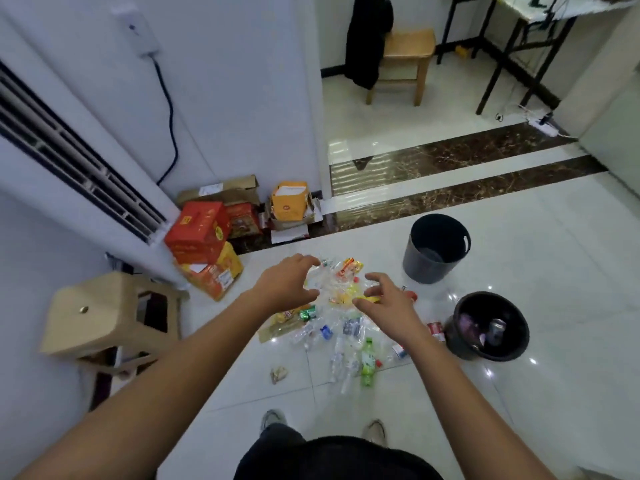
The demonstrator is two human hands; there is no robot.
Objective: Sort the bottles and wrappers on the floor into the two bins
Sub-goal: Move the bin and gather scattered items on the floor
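Left hand [287,284]: fingers spread and bent, holding nothing, over the pile [346,329]
Left edge: stool [100,313] and boxes [204,244] — left of the pile
Pile: bottles and wrappers on the floor, under both hands
Right hand [384,303]: loosely open, empty
Bins: far bin [420,268], near bin [462,346] — right of the pile
Open room: bare floor [571,271] past the bins

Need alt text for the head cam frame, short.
Seen from above, a standing person's left hand and right hand reach out empty, fingers loosely curled, over a pile of plastic bottles and wrappers on a white tiled floor. Right of it stand a dark far bin and a near bin holding some litter.
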